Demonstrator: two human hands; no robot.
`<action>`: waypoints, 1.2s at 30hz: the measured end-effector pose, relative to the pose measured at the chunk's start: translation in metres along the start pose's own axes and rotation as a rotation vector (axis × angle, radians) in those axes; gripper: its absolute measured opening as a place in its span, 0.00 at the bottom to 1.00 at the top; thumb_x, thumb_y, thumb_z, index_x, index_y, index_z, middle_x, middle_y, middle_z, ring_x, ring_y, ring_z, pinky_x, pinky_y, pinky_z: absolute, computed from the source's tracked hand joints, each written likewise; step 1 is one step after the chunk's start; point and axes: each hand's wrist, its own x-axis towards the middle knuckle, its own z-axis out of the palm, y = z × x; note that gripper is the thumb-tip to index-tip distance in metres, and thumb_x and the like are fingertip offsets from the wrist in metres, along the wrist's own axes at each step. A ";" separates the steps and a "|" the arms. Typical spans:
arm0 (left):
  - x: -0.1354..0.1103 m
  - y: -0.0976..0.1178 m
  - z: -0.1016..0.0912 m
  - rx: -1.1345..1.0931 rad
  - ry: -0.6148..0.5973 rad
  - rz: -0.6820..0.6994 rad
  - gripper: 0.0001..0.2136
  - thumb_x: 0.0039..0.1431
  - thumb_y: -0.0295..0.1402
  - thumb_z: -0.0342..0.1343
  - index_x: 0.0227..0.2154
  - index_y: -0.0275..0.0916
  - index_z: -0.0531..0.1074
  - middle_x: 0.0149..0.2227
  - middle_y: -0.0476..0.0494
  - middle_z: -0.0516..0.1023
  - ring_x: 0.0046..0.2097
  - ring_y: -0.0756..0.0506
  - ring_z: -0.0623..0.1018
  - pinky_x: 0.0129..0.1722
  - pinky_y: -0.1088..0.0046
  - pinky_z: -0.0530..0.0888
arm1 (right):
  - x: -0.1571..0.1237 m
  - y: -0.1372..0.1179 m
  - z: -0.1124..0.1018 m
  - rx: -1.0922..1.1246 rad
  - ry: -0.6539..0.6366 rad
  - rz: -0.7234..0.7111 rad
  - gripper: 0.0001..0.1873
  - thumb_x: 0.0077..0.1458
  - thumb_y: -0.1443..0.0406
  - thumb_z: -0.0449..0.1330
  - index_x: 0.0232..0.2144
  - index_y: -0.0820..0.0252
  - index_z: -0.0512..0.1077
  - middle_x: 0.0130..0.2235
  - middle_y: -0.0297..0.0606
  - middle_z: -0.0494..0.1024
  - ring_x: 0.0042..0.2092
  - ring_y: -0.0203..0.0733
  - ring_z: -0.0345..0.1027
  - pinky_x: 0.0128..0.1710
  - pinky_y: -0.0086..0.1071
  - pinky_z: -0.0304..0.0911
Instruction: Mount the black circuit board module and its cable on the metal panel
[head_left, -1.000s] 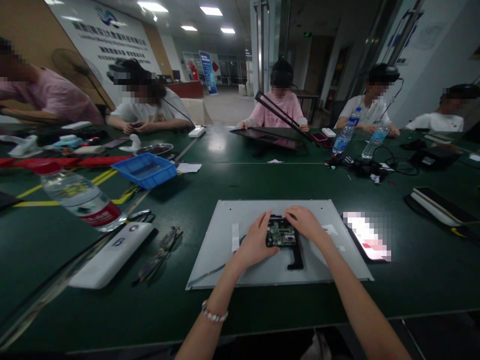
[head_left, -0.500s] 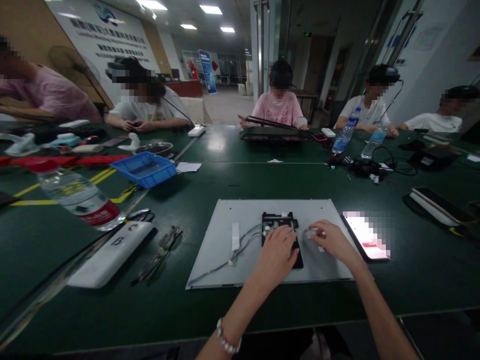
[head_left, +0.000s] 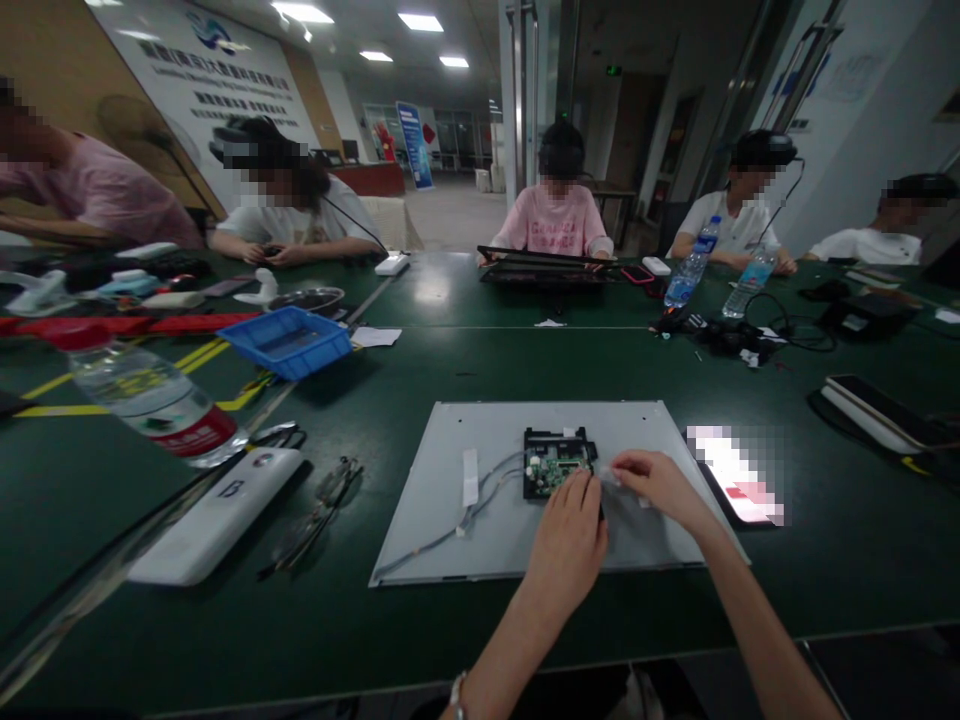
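A pale grey display panel [head_left: 424,510] lies flat on the table with a black plastic frame [head_left: 534,490] on it. A green circuit board [head_left: 551,470] sits in the frame, and thin grey wires [head_left: 487,490] run from its left side across the panel. My left hand [head_left: 570,530] rests over the frame's lower right part, fingers together and bent down onto the board's edge; they hide that part. Just right of the board, my right hand [head_left: 660,485] pinches a pale, thin cable [head_left: 611,478], whose exact shape is blurred.
A lit phone [head_left: 735,480] lies right of the panel. To the left are glasses [head_left: 319,515], a white power bank [head_left: 217,515], a tilted water bottle [head_left: 154,395] and a blue tray [head_left: 289,345]. Several people sit across the green table [head_left: 420,370]; one holds a dark panel [head_left: 547,265].
My left hand has slid down and right, uncovering more of the circuit board. My right hand has shifted slightly left, towards the board. The person opposite has lowered the dark panel.
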 end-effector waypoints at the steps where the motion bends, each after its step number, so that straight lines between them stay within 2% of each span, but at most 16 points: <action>1: 0.000 0.000 0.001 0.001 0.003 -0.011 0.24 0.56 0.26 0.49 0.56 0.36 0.54 0.59 0.34 0.61 0.60 0.39 0.62 0.58 0.57 0.63 | 0.001 -0.003 0.003 0.035 -0.035 -0.002 0.09 0.50 0.63 0.56 0.32 0.58 0.75 0.32 0.35 0.78 0.35 0.40 0.71 0.36 0.32 0.66; 5: -0.001 0.001 0.005 0.027 0.004 -0.030 0.26 0.54 0.25 0.49 0.57 0.34 0.52 0.60 0.32 0.59 0.60 0.37 0.62 0.58 0.57 0.63 | 0.004 -0.005 0.012 0.076 -0.068 -0.005 0.10 0.50 0.64 0.56 0.33 0.58 0.76 0.34 0.35 0.79 0.36 0.40 0.72 0.39 0.33 0.65; 12: 0.001 0.003 0.009 0.117 0.007 0.006 0.22 0.56 0.26 0.47 0.55 0.33 0.57 0.59 0.30 0.61 0.61 0.36 0.60 0.57 0.55 0.64 | 0.004 0.001 0.022 0.027 0.019 -0.017 0.09 0.49 0.64 0.58 0.34 0.58 0.75 0.33 0.36 0.79 0.35 0.41 0.73 0.40 0.35 0.67; 18: 0.002 0.003 0.011 0.124 -0.001 -0.003 0.22 0.57 0.28 0.48 0.55 0.32 0.57 0.58 0.31 0.62 0.61 0.35 0.61 0.56 0.56 0.65 | 0.000 -0.009 0.022 0.013 0.043 -0.039 0.09 0.51 0.65 0.56 0.34 0.57 0.75 0.33 0.36 0.79 0.36 0.40 0.72 0.40 0.34 0.66; 27: 0.002 0.005 0.008 0.105 -0.007 -0.013 0.20 0.57 0.27 0.47 0.54 0.33 0.60 0.57 0.32 0.64 0.60 0.37 0.62 0.56 0.56 0.65 | -0.010 -0.014 0.028 -0.212 0.135 -0.074 0.08 0.50 0.68 0.56 0.34 0.57 0.74 0.37 0.37 0.75 0.32 0.38 0.70 0.36 0.33 0.66; 31: 0.001 0.005 0.007 0.116 -0.009 -0.008 0.19 0.57 0.27 0.47 0.53 0.33 0.60 0.58 0.32 0.63 0.60 0.37 0.62 0.56 0.57 0.65 | -0.015 -0.013 0.030 -0.259 0.133 -0.108 0.08 0.51 0.68 0.55 0.34 0.56 0.73 0.37 0.37 0.74 0.34 0.39 0.69 0.39 0.34 0.65; 36: 0.001 0.004 0.006 0.084 0.007 -0.007 0.22 0.57 0.27 0.48 0.55 0.35 0.57 0.59 0.32 0.62 0.61 0.37 0.60 0.58 0.55 0.62 | -0.019 -0.012 0.030 -0.237 0.194 -0.133 0.09 0.53 0.67 0.53 0.34 0.56 0.73 0.37 0.37 0.75 0.39 0.42 0.69 0.39 0.35 0.65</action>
